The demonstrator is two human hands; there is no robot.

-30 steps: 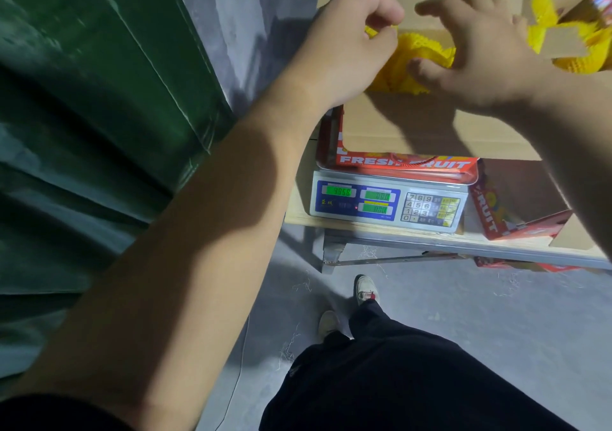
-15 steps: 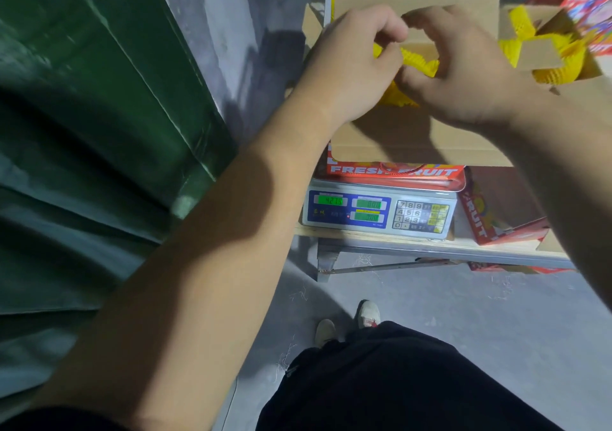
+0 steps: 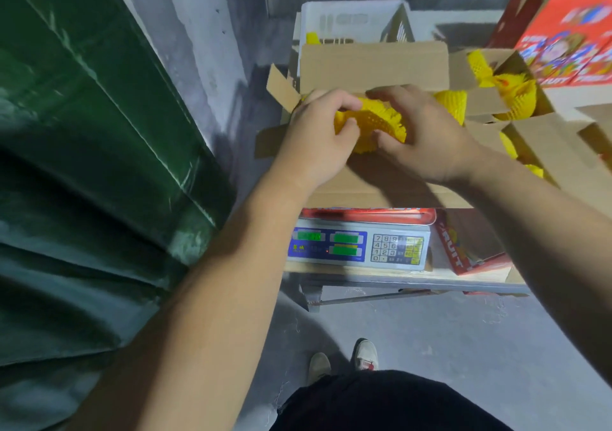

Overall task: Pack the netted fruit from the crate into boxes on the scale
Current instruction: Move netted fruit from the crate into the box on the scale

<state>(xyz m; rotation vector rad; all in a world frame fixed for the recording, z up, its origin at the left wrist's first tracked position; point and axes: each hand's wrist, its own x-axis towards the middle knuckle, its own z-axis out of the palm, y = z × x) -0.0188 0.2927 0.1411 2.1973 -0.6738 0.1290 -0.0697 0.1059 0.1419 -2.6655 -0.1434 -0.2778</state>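
Note:
An open cardboard box (image 3: 374,63) stands on the blue and grey scale (image 3: 359,247). Over its opening my left hand (image 3: 318,136) and my right hand (image 3: 427,136) both grip one fruit in yellow foam netting (image 3: 374,122), fingers curled round its two sides. More yellow netted fruit (image 3: 452,101) lies in the box to the right of my hands. Behind the box stands a white plastic crate (image 3: 351,21) with a bit of yellow netting at its left corner.
A second open box with netted fruit (image 3: 510,89) stands to the right, red printed fruit boxes (image 3: 569,36) beyond it. The scale sits on a low wooden bench (image 3: 397,276). A green tarp (image 3: 82,132) hangs at the left. My feet stand on the grey concrete floor.
My head has tilted, so the box and scale sit lower in view and the white crate shows. My hands have closed onto the netted fruit and lowered toward the box.

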